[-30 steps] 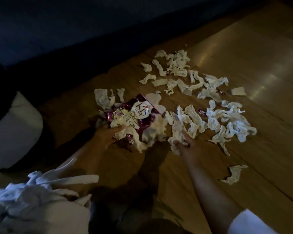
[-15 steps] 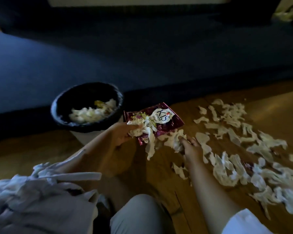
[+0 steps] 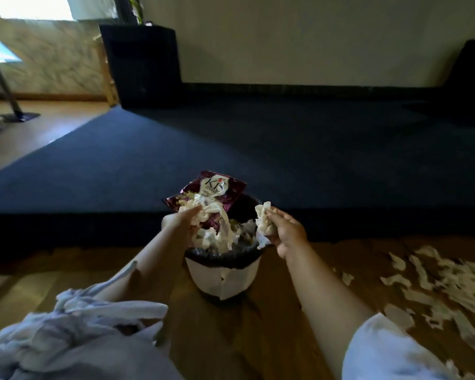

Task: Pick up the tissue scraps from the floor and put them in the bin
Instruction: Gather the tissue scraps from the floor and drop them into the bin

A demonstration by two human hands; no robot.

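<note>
The bin (image 3: pixel 222 281) stands upright on the wooden floor (image 3: pixel 261 341). Its mouth is lined with a black bag and it holds white tissue. Above the mouth, the left hand (image 3: pixel 179 221) grips a tissue strip (image 3: pixel 225 229) together with a maroon snack packet (image 3: pixel 217 192). The strip hangs with its long axis roughly vertical and its lower end inside the bin, while the packet tilts up and away from the camera. The right hand (image 3: pixel 287 233) is clamped on a crumpled tissue wad (image 3: pixel 264 219) just beside the bin's right rim; the wad has no clear long axis. Loose tissue scraps (image 3: pixel 436 281) lie on the floor to the right, blurred and cut off by the frame edge. The bin's far rim is hidden behind the packet. Behind the bin runs the edge of a dark blue carpeted step (image 3: pixel 258 146). Bare floor shows between the forearms, in front of the bin.
</note>
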